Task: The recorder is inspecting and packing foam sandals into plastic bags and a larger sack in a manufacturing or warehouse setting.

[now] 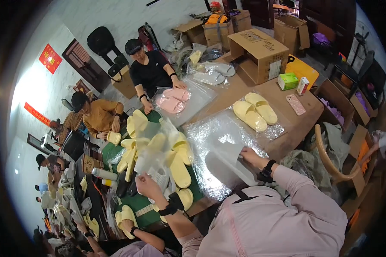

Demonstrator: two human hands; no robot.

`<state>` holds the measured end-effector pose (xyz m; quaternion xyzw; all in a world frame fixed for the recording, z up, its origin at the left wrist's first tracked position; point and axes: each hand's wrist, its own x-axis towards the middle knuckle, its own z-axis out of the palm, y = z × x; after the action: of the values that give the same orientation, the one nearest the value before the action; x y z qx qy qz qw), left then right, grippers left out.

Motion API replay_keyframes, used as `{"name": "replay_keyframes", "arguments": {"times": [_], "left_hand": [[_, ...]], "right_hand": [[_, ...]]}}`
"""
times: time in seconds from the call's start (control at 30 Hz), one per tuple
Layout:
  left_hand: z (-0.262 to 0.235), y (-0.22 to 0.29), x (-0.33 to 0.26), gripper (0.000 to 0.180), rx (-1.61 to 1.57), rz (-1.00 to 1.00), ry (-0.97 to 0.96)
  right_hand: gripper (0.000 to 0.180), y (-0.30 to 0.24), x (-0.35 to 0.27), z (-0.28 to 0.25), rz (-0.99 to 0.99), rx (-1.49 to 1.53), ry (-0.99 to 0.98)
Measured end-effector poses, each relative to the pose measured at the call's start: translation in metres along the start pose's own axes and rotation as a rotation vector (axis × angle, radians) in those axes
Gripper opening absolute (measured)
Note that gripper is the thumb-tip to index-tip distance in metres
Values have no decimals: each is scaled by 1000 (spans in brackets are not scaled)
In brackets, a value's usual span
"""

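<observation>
My right hand (254, 158) is closed on the edge of a translucent plastic bag (227, 160), over a stack of shiny see-through bags (206, 137). My left hand (149, 187) is held in a pinch in front of light grey slippers (159, 176); whatever its fingertips hold is too small to make out. Around the grey slippers, yellow slippers (178, 169) lie heaped on the green surface (152, 217), some partly under plastic film. Beyond my right hand, a yellow slipper pair (249, 115) rests on see-through plastic.
Across the table, a person in black (152, 73) handles pink slippers (173, 100) on plastic. Another in brown (101, 113) holds a yellow slipper. A co-worker's hand (128, 225) touches yellow slippers at lower left. An open cardboard box (261, 53), phone (296, 105) and curved chair arm (326, 154) stand rightward.
</observation>
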<state>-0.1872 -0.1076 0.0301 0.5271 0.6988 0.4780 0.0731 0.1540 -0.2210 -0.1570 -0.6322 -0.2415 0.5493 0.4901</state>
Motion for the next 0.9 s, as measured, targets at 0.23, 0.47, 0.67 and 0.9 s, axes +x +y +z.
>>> {"name": "replay_keyframes", "arguments": {"times": [0.23, 0.47, 0.67, 0.9], "left_hand": [[23, 10, -20, 13, -339, -19, -243], [106, -24, -85, 13, 286, 975, -735], [146, -81, -170, 28, 490, 1113, -1209], [125, -90, -189, 46, 553, 832, -1448]], "right_hand": [[24, 5, 3, 3, -47, -17, -63], [30, 5, -1, -17, -3, 475, -73], [39, 2, -10, -51, 8, 591, -50], [43, -23, -30, -74, 0, 596, -38]]}}
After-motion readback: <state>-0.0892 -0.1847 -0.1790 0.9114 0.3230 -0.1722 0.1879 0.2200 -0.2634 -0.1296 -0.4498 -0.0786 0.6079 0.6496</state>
